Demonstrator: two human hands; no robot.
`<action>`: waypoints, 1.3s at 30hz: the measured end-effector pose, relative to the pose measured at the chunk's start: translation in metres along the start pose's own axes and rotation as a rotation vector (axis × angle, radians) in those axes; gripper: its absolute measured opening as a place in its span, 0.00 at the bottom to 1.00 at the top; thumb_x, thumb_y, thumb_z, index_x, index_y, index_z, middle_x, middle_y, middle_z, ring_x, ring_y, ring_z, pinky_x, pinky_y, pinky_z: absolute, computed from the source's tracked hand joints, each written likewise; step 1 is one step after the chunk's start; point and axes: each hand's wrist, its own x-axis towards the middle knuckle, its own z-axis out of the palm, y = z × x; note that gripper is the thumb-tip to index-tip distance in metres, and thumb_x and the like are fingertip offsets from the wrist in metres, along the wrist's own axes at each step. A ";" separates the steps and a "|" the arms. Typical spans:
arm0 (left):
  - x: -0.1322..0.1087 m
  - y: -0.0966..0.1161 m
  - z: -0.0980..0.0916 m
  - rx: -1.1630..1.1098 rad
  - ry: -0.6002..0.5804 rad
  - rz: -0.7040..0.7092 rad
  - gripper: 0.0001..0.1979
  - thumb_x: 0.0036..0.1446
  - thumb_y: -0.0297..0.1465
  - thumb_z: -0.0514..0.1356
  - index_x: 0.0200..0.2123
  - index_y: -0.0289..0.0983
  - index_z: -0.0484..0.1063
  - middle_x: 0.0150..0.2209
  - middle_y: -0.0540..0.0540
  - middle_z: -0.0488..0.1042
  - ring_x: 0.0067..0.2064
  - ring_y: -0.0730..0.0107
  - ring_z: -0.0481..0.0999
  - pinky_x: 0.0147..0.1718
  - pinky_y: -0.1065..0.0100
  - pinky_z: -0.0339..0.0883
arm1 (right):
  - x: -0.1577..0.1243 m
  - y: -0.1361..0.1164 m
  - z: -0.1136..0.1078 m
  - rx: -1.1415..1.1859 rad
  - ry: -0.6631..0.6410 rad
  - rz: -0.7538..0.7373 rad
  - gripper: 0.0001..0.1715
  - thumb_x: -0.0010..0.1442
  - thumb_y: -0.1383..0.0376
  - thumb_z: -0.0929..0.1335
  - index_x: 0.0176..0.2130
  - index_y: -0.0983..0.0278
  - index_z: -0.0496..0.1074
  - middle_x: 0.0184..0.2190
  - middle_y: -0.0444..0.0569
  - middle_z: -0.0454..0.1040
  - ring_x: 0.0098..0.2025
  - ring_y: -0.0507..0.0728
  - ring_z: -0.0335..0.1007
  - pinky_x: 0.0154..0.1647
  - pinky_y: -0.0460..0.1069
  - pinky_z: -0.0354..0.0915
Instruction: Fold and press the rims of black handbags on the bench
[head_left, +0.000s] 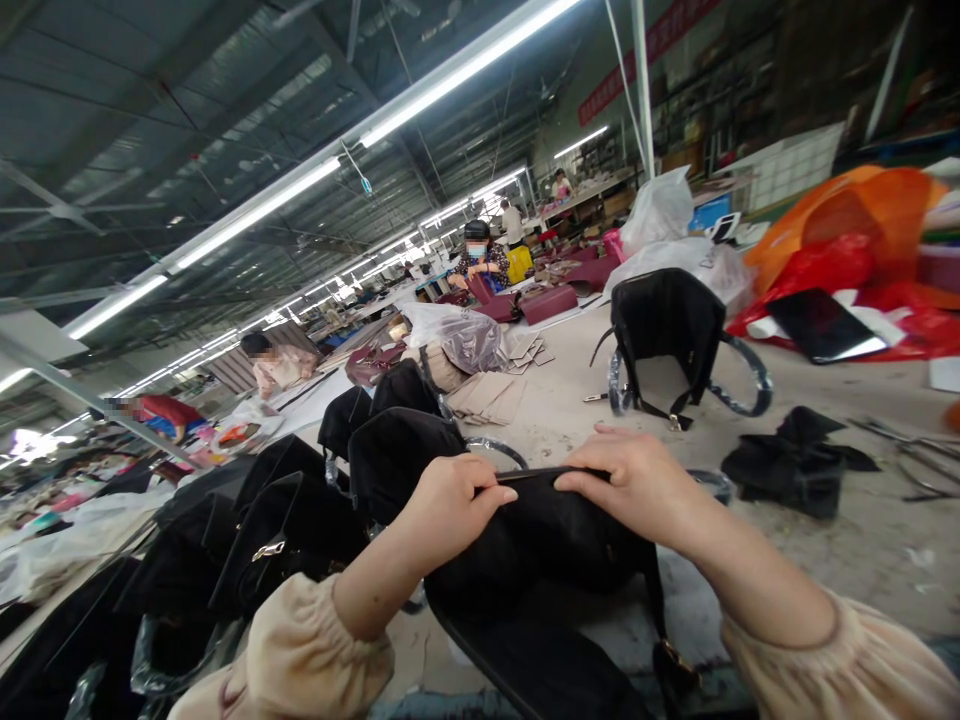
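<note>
A black fabric bag (547,550) is stretched between my two hands at the near edge of the table. My left hand (457,500) pinches its upper edge on the left, thumb on the near side. On the right, my right hand (637,485) grips the same edge between thumb and fingers. A strap with a metal clasp (675,665) hangs from the bag's right side. Part of a plastic-wrapped handle (495,450) shows behind the edge.
Several black bags (285,530) crowd the left. Another black bag (664,335) with wrapped handles stands farther back. Black fabric pieces (799,460), scissors (915,450), a tablet (825,325) and red and orange plastic bags (847,220) lie right. People work at far tables.
</note>
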 end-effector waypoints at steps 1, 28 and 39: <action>0.000 -0.001 0.001 0.010 0.011 -0.009 0.12 0.57 0.31 0.62 0.22 0.35 0.75 0.31 0.48 0.77 0.33 0.72 0.74 0.35 0.72 0.64 | 0.000 -0.001 0.000 0.008 0.007 -0.004 0.10 0.60 0.59 0.69 0.30 0.59 0.76 0.26 0.42 0.78 0.30 0.53 0.71 0.49 0.52 0.60; 0.007 0.010 0.003 0.288 -0.002 -0.132 0.15 0.59 0.35 0.59 0.23 0.35 0.76 0.26 0.46 0.75 0.30 0.67 0.73 0.32 0.68 0.63 | 0.000 -0.018 -0.007 -0.223 -0.011 -0.010 0.19 0.62 0.49 0.64 0.37 0.58 0.77 0.34 0.46 0.80 0.35 0.57 0.75 0.56 0.57 0.58; 0.004 -0.007 0.003 0.154 0.028 -0.119 0.14 0.56 0.37 0.62 0.23 0.35 0.76 0.27 0.48 0.76 0.30 0.69 0.73 0.31 0.71 0.63 | 0.021 -0.034 0.014 -0.441 -0.088 -0.019 0.16 0.62 0.60 0.66 0.25 0.61 0.72 0.25 0.47 0.77 0.30 0.56 0.71 0.54 0.59 0.57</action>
